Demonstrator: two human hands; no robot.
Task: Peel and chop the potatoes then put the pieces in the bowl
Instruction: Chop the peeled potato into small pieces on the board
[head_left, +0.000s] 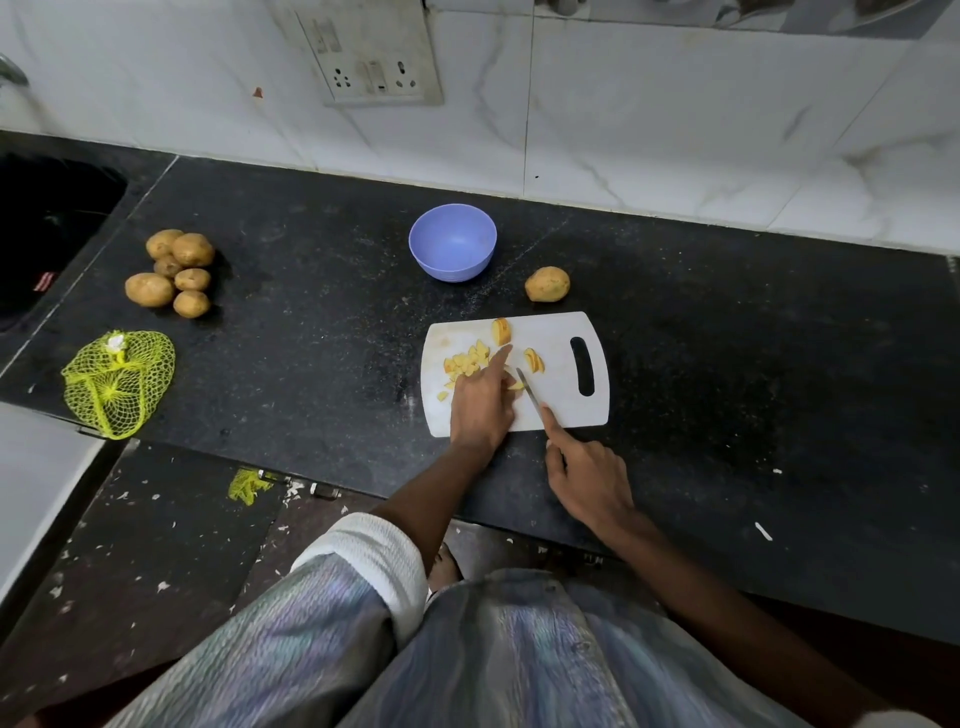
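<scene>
A white cutting board (561, 332) lies on the black counter with several yellow potato pieces (467, 361) on it. My left hand (480, 402) rests on the board and holds down a potato piece (515, 385), forefinger stretched out. My right hand (584, 470) grips a knife (529, 391), forefinger along its back, with the blade against that piece. Two potato chunks lie further back (501, 331) and to the right (534, 360). An empty blue bowl (453, 242) stands behind the board. One whole potato (547, 284) lies to the bowl's right.
Several unpeeled potatoes (171, 273) are heaped at the counter's left. A yellow net bag (119, 382) lies near the front left edge. A dark sink (47, 228) is at the far left. A wall socket panel (371, 57) is on the tiled wall behind.
</scene>
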